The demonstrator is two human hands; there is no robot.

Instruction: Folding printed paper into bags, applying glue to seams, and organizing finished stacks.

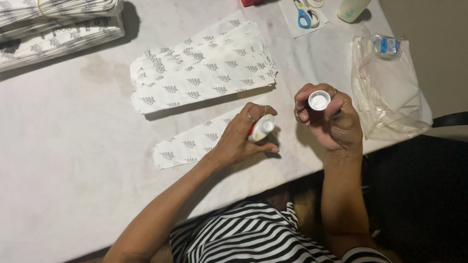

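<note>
The left hand (242,135) is closed around a small white bottle (261,129) with a red patch on its side, uncapped, its open neck pointing up toward the camera; it sits just below the middle of the view, over the near end of a single paper bag (190,145). The right hand (330,117), at about 3 o'clock from the bottle and close beside it, pinches a round white cap (319,100) between its fingertips, hollow side up. The single bag is a long white strip printed with small grey leaf marks, lying flat on the pale surface (73,160) and running out to 9 o'clock from the left hand. At 11 o'clock from that hand a fanned stack of bags (204,68) with the same leaf print lies spread across the surface. In the far corner at 10 o'clock, a thicker bundle of bags (53,27) lies piled, partly cut off by the edge of the view. At 1 o'clock, blue-handled scissors (306,14) rest on a white sheet, with a pale rounded container (352,9) just to their right. At 2 o'clock from the right hand, a crumpled clear plastic bag (387,92) lies at the surface's edge, with a small blue-and-white pack (387,46) at its far end.
</note>
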